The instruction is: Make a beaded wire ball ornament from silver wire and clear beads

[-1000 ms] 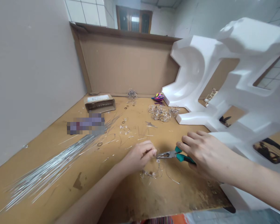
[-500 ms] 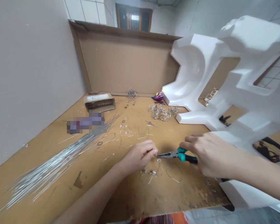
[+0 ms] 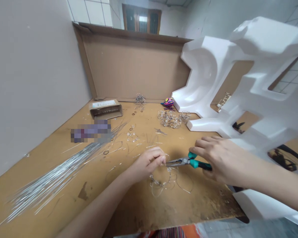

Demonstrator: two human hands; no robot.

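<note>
Teal-handled pliers in right hand; beaded wire ring hangs beneath left hand's pinching grip.

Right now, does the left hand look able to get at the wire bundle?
Probably yes: the wire bundle lies uncovered at its near end, though the left hand is holding beaded wire.

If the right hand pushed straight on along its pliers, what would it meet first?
Probably the left hand; the pliers point at its fingers, tips almost touching, though depth is unclear.
</note>
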